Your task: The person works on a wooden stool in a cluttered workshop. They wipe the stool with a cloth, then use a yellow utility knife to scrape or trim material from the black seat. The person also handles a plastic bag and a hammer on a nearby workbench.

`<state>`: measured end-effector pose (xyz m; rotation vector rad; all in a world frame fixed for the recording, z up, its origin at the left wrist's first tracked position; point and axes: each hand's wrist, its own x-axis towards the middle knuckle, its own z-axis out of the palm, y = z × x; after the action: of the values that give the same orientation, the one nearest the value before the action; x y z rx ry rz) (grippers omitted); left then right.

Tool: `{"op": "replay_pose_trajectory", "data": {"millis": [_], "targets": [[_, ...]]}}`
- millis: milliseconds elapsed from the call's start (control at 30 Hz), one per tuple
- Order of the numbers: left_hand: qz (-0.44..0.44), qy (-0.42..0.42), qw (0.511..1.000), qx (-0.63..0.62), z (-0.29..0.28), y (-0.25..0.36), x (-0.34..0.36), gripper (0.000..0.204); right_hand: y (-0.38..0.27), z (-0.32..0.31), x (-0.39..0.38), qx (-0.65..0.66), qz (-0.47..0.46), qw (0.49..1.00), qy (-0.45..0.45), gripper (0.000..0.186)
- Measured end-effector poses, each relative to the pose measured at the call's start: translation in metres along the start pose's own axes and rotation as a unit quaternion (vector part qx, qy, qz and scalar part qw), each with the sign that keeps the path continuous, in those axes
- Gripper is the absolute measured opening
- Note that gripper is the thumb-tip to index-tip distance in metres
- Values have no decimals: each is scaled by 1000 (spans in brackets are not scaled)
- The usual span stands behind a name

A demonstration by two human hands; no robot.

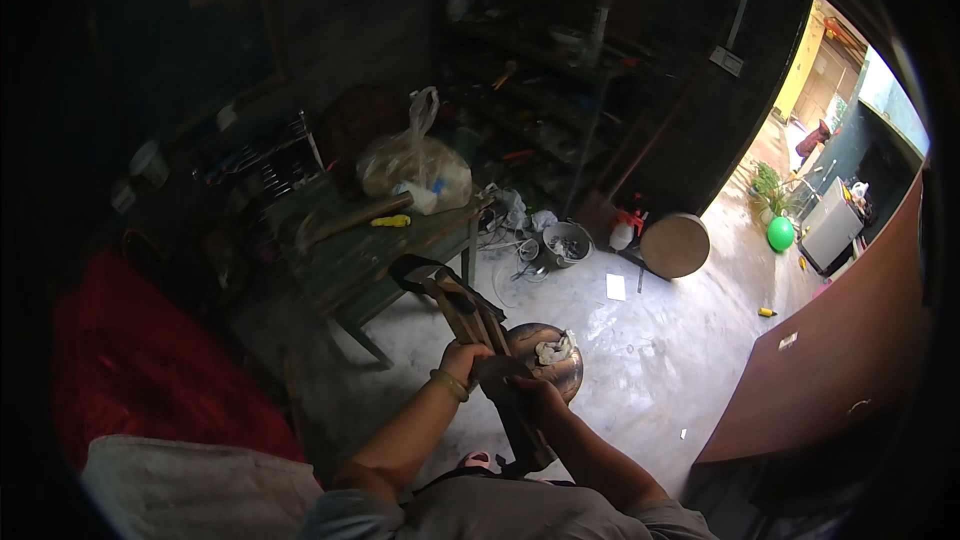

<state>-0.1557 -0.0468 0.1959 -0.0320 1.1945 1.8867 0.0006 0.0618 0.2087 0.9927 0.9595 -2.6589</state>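
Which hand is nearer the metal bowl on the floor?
Right. The right hand overlaps the metal bowl at its lower left in view; the left hand sits farther left, gripping the wooden tool.

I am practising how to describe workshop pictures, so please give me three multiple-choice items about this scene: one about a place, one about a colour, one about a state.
1. Where is the metal bowl?
A. on the green bench
B. on the floor by the hands
C. on a shelf

2. What colour is the ball near the doorway?
A. green
B. red
C. white

3. How do the hands hold the long wooden piece?
A. only the left hand
B. neither hand
C. left hand and right hand both grip it

Answers: 1 B, it sits on the concrete floor; 2 A, bright green; 3 C, both hands close around it.
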Motion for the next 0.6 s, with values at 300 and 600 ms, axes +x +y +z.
{"op": "replay_pose_trajectory", "data": {"millis": [300,600], "targets": [[61,-3,998,-19,18,8,-2,24,-5,3,-9,21,-18,1000,-7,31],[62,-8,998,-8,36,23,-10,40,-6,-22,6,-36,-61,997,-19,35]]}}
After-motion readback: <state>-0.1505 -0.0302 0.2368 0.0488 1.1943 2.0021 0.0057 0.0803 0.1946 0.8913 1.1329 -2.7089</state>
